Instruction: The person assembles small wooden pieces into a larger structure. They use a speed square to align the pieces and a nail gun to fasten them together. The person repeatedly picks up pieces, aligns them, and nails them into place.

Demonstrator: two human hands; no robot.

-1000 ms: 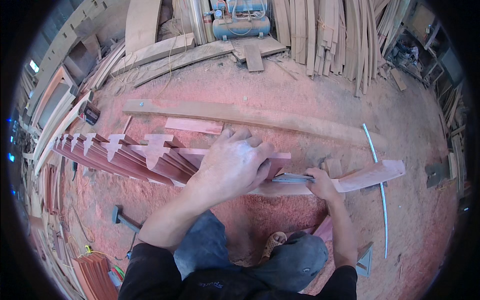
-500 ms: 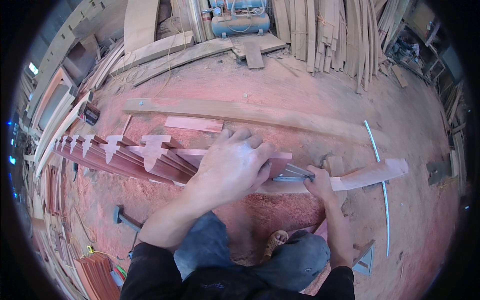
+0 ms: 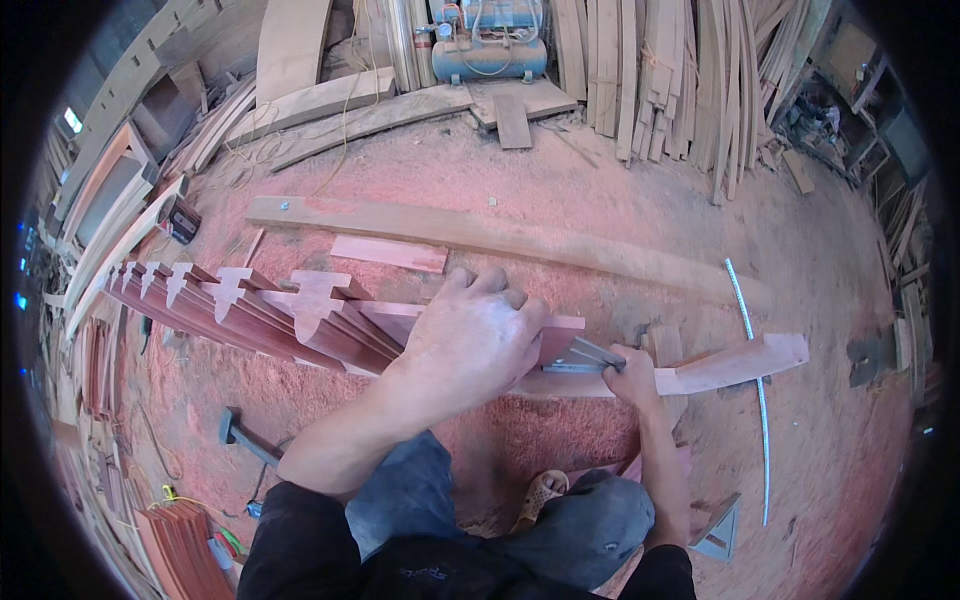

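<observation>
My left hand (image 3: 475,335) is closed over the top edge of a reddish wooden board (image 3: 562,338), fingers curled around its far side. My right hand (image 3: 632,376) grips a metal tool with two narrow flat bars (image 3: 582,356); the bars reach left to the board's right end. Which kind of tool it is I cannot make out. Left of my left hand, several grooved, profiled wood pieces (image 3: 322,300) stand in a row with stepped ends. Beneath my right hand lies a pale, slightly curved timber (image 3: 738,366).
A long plank (image 3: 480,232) and a short pink offcut (image 3: 390,252) lie beyond the hands on the dusty floor. A white measuring strip (image 3: 765,450) crosses the timber at right. A hammer-like tool (image 3: 240,435), a triangular square (image 3: 718,535), a blue compressor (image 3: 490,60) and leaning boards (image 3: 640,80) surround me.
The whole view has shifted slightly, with the background sitting a little lower. Both hands keep their grips, and the board and metal tool stay nearly in the same place.
</observation>
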